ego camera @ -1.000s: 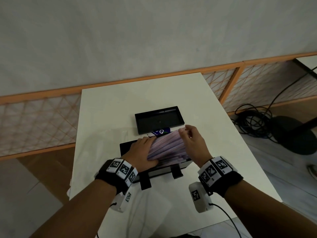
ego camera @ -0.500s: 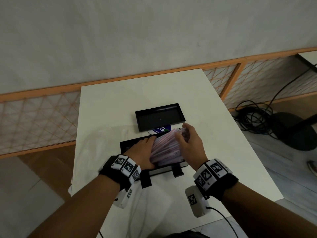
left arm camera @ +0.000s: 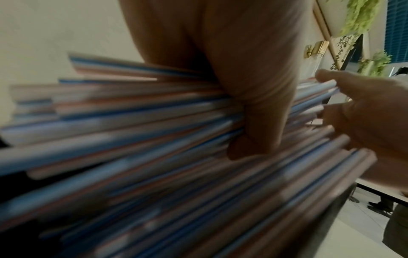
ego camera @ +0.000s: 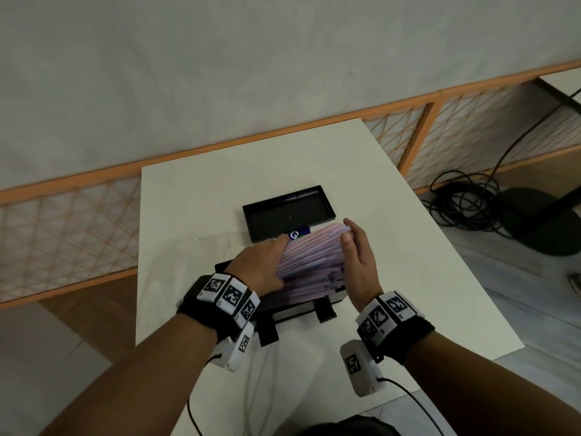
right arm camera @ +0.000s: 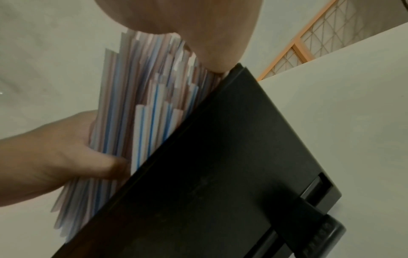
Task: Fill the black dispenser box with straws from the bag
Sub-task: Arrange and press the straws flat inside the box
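Note:
A thick bundle of pink, white and blue striped straws point(ego camera: 311, 259) lies slanted in the top of the black dispenser box point(ego camera: 298, 309) at the table's near middle. My left hand point(ego camera: 261, 262) grips the bundle on its left side, thumb underneath. My right hand point(ego camera: 358, 256) stands with straight fingers, its palm against the straws' right ends. In the left wrist view the straws point(left arm camera: 154, 139) fan out blurred under my left hand point(left arm camera: 243, 69). The right wrist view shows the straws point(right arm camera: 143, 113) sticking out above the box's black wall point(right arm camera: 220, 165).
A shallow black lid point(ego camera: 287, 212) lies open side up just behind the box. The bag's blue label point(ego camera: 294, 236) shows between them. The white table point(ego camera: 408, 278) ends close on the right. Coiled cables point(ego camera: 465, 202) and a black round base point(ego camera: 540, 221) lie on the floor there.
My right hand has let go of the straws' far ends and opened flat against them. My left hand keeps its grip on the bundle over the box.

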`<control>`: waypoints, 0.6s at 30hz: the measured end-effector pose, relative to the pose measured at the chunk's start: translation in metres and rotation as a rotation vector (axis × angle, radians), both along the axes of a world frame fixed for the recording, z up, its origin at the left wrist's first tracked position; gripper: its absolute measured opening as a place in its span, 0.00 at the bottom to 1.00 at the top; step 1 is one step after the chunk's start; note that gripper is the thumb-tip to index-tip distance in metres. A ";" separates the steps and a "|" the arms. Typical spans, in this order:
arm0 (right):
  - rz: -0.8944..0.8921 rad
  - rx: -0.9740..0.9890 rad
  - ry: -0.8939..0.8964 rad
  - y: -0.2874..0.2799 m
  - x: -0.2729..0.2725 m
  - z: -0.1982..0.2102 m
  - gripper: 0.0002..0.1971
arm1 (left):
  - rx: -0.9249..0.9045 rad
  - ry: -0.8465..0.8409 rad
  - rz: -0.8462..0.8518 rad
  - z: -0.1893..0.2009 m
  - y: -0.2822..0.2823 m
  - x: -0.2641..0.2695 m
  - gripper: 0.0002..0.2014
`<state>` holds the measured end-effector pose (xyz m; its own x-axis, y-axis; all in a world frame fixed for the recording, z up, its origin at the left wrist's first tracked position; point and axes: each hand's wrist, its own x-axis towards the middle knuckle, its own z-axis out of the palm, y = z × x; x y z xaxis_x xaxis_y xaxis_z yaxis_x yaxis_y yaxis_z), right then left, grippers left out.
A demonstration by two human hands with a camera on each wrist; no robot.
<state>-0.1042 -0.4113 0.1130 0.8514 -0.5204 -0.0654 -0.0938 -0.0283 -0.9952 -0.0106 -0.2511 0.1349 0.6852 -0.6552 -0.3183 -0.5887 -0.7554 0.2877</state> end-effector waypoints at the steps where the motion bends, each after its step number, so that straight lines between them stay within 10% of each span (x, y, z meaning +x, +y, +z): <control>1: -0.014 0.004 -0.014 0.000 -0.001 0.000 0.17 | 0.004 0.006 -0.002 0.000 -0.001 0.001 0.32; 13: 0.111 -0.311 0.096 0.010 -0.011 -0.014 0.27 | -0.069 0.433 0.074 -0.023 0.020 -0.004 0.56; 18: 0.149 -0.308 0.106 0.010 -0.011 -0.004 0.28 | -0.057 0.457 0.075 -0.020 0.013 -0.001 0.51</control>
<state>-0.1148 -0.4010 0.1091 0.9164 -0.3998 -0.0171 -0.1684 -0.3466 -0.9228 -0.0112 -0.2377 0.1147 0.5289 -0.6344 -0.5637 -0.3361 -0.7665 0.5473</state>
